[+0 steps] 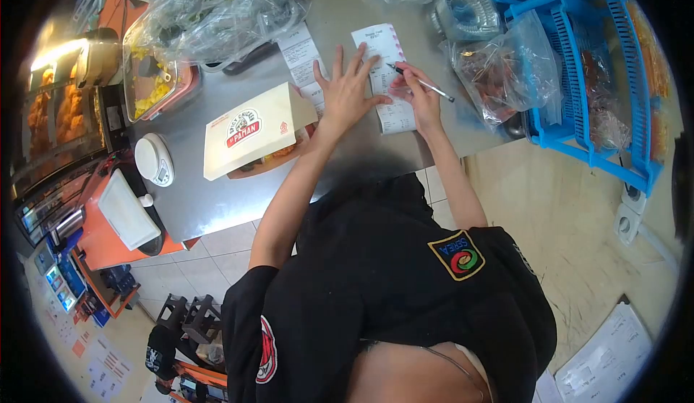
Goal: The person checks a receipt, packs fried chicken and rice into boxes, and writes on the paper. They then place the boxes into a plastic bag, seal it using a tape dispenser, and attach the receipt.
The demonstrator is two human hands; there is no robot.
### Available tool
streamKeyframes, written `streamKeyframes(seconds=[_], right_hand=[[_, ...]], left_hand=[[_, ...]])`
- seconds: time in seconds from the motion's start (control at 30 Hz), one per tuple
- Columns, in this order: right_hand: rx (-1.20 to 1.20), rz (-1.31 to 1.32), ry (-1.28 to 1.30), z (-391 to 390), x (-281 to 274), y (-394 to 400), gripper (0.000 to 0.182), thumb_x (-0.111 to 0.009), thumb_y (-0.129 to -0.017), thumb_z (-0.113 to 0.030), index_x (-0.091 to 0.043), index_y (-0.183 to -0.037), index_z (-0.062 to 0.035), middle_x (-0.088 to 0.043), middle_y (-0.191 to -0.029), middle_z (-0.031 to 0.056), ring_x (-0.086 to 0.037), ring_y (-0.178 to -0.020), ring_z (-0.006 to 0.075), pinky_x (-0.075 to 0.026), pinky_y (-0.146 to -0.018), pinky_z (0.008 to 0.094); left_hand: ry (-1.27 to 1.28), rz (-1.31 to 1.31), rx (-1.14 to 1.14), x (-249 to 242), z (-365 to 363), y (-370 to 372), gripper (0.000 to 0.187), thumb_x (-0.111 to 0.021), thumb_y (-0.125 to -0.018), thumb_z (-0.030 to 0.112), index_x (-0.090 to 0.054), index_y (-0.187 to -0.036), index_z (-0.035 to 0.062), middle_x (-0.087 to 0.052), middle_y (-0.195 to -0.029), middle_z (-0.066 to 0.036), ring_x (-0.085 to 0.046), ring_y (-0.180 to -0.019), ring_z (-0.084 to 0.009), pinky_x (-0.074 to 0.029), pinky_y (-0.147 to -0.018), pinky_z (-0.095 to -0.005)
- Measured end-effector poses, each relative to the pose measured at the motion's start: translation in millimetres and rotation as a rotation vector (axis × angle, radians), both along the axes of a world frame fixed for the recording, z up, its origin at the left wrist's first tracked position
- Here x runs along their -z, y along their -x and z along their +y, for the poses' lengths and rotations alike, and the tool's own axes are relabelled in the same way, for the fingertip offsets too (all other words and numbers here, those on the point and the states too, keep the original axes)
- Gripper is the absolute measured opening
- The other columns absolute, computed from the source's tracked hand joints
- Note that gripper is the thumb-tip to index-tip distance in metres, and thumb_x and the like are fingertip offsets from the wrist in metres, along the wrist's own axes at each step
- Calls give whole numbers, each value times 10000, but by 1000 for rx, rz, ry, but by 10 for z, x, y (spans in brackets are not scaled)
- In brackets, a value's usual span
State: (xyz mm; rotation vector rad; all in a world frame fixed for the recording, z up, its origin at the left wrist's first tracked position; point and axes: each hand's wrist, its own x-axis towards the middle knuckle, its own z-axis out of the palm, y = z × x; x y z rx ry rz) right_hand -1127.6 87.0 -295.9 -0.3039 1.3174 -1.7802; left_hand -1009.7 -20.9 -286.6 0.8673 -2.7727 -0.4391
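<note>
A long paper receipt [394, 119] with a pink-marked edge lies on the steel counter. My left hand [347, 92] is spread flat with fingers apart, its fingertips and thumb reaching over the receipt's left side. In my right hand [421, 103] is a pen [436, 90], its dark tip at the receipt's right edge. A second receipt [300, 54] lies to the left, partly under the plastic bag and behind the food box. Just left of my left forearm stands a cream cardboard food box [249, 132] with its lid raised and some food showing inside.
A white kitchen scale [154, 159] sits at the counter's left. Behind it is a tray of yellow pieces [152, 88] beside a large plastic bag of greens [217, 13]. Blue plastic racks [571, 78] and bagged food [491, 70] stand at the right. Another person [165, 356] is at lower left.
</note>
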Motion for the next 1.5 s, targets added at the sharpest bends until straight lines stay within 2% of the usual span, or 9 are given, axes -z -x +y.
streamKeyframes(seconds=[0.13,0.3,0.43,0.53,0.67,0.8,1.03,1.3,1.5], right_hand=[[26,136,-91,-34,-46,-25,127,-537,-850,-78,-594,-913,17,-612,-818,75,-587,-718,108,-508,-618,246],[-123,428,-257,-63,-120,30,112,-579,-797,-49,-598,-889,12,-627,-736,81,-597,-597,104,-490,-542,230],[-213,672,-346,-100,-150,45,119,-605,-756,-41,-600,-863,12,-623,-686,70,-580,-528,89,-450,-488,215],[-133,638,-303,-86,-155,104,92,-619,-717,-45,-597,-783,15,-615,-634,67,-562,-487,89,-441,-450,225],[-152,494,-261,27,-132,122,89,-623,-707,-48,-600,-770,10,-617,-638,71,-581,-520,91,-456,-484,231],[-253,674,-297,66,-149,79,90,-622,-700,-39,-599,-768,15,-635,-689,79,-608,-610,106,-468,-555,237],[-191,734,-274,125,-185,106,89,-630,-688,-55,-606,-756,-2,-632,-689,85,-614,-638,123,-465,-589,245],[-275,902,-312,281,-190,-20,120,-634,-668,-86,-603,-752,-7,-615,-723,93,-609,-643,165,-467,-612,263],[-352,952,-214,303,-114,74,122,-637,-672,-81,-604,-763,-8,-603,-737,87,-605,-678,149,-464,-629,265]], left_hand=[[13,94,66,25,57,-79,886,-697,-511,599,-429,-1286,264,-286,-1416,27,-171,-1323,-332,-40,-929,-691],[-69,-109,58,-141,12,-160,1069,-712,-329,660,-373,-1306,389,-222,-1445,15,-93,-1333,-373,34,-915,-723],[-69,-105,57,-117,39,-158,1098,-720,-303,661,-372,-1308,386,-194,-1454,13,-65,-1332,-387,44,-911,-728],[-97,-128,30,-109,61,-156,1115,-731,-287,650,-366,-1309,391,-153,-1464,4,-30,-1332,-394,55,-905,-734],[-121,-151,1,-97,78,-141,1128,-751,-274,624,-362,-1309,400,-130,-1469,-8,0,-1328,-410,62,-905,-732],[-142,-149,-10,-92,81,-132,1135,-767,-267,601,-360,-1308,404,-123,-1471,-13,11,-1327,-414,69,-907,-730],[-137,-140,-42,-71,135,-97,1123,-787,-276,551,-369,-1305,394,-143,-1465,-37,8,-1328,-408,49,-904,-739],[84,-218,26,-28,417,-90,945,-779,-490,438,-384,-1312,191,-215,-1435,-95,-63,-1333,-380,18,-959,-696],[-78,-21,-60,80,442,-225,891,-738,-534,497,-390,-1312,235,-233,-1430,-98,-68,-1333,-375,46,-966,-682]])
